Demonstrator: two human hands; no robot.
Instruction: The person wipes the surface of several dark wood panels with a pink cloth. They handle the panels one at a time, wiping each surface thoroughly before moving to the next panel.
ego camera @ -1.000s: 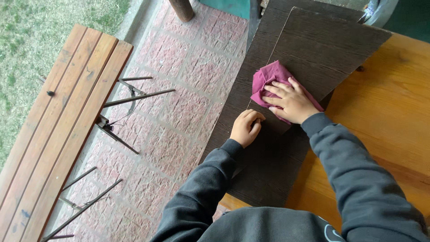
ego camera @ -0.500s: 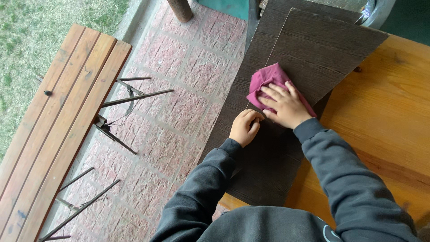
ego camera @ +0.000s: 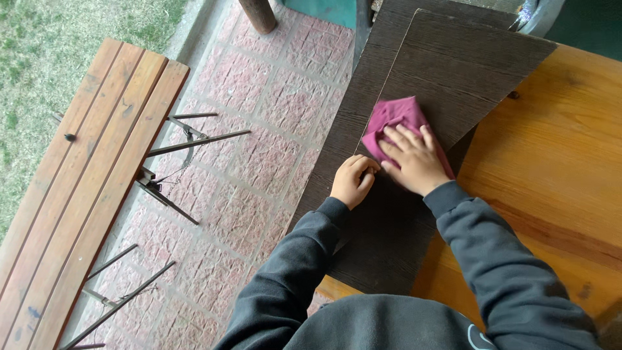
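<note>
At the far left a slatted wooden bench [ego camera: 84, 188] stands on the pinkish brick paving [ego camera: 259, 149]. My left hand [ego camera: 353, 181] is curled into a loose fist, knuckles resting on the lower dark wood-grain panel [ego camera: 363, 84] and holding nothing. Just beside it, my right hand [ego camera: 414, 162] lies flat with fingers spread, pressing on a magenta cloth [ego camera: 392, 116] near the left edge of the upper dark panel [ego camera: 466, 71]. Both panels lie on the orange wooden tabletop [ego camera: 557, 168].

An outdoor patio or porch: brick paving [ego camera: 259, 162] at 12 o'clock, grass [ego camera: 39, 58] and a slatted wooden bench [ego camera: 84, 181] at 10, a wooden table [ego camera: 557, 168] at 2.
</note>
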